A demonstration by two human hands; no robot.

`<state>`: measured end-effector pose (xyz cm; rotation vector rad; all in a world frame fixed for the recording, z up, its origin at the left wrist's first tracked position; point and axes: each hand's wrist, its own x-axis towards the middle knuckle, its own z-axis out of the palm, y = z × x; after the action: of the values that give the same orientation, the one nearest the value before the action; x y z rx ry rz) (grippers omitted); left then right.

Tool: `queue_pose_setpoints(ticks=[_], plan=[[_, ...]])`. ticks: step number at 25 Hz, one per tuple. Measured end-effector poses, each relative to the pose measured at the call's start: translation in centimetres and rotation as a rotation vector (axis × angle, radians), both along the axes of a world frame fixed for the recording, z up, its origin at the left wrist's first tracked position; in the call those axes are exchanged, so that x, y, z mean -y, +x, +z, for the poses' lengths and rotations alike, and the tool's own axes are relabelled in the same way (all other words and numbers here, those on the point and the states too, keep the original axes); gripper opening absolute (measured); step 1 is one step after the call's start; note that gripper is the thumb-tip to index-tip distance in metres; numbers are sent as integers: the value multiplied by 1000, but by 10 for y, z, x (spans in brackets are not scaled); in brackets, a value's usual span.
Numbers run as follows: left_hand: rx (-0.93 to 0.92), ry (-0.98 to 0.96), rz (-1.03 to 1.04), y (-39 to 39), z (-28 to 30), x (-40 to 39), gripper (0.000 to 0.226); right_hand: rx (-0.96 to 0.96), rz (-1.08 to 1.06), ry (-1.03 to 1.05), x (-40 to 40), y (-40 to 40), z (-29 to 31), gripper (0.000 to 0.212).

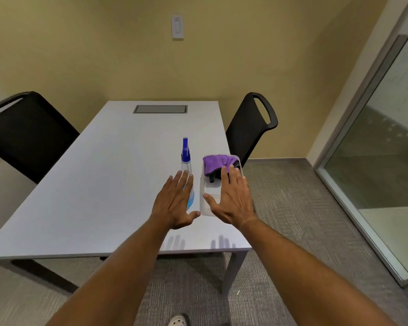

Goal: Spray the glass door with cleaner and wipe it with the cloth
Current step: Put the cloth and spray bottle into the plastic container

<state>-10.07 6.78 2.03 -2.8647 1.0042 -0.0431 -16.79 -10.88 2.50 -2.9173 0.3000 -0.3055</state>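
Your left hand [174, 205] and right hand [233, 198], each grip spread apart and empty, hover above the spray bottle [187, 161] and cloth [216, 163] on the white bench [92, 184], chairs [250, 128] flanking, glass door [386, 149] rightward.

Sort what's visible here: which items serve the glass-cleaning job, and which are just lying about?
For the job: spray bottle, purple cloth in the clear bin, glass door.

Lying about: two black chairs, table, wall switch, dark item under the cloth.
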Motion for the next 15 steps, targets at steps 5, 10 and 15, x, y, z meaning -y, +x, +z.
queue_pose_setpoints(ticks=[5, 10, 15], plan=[[-62, -31, 22, 37, -8, -23, 100, -11, -26, 53, -23, 34, -15, 99], [-256, -58, 27, 100, -24, -39, 100, -61, -106, 132, -49, 79, -45, 101], [-514, -146, -77, 156, -30, -30, 98, -64, -252, 270, -66, 118, -66, 91]])
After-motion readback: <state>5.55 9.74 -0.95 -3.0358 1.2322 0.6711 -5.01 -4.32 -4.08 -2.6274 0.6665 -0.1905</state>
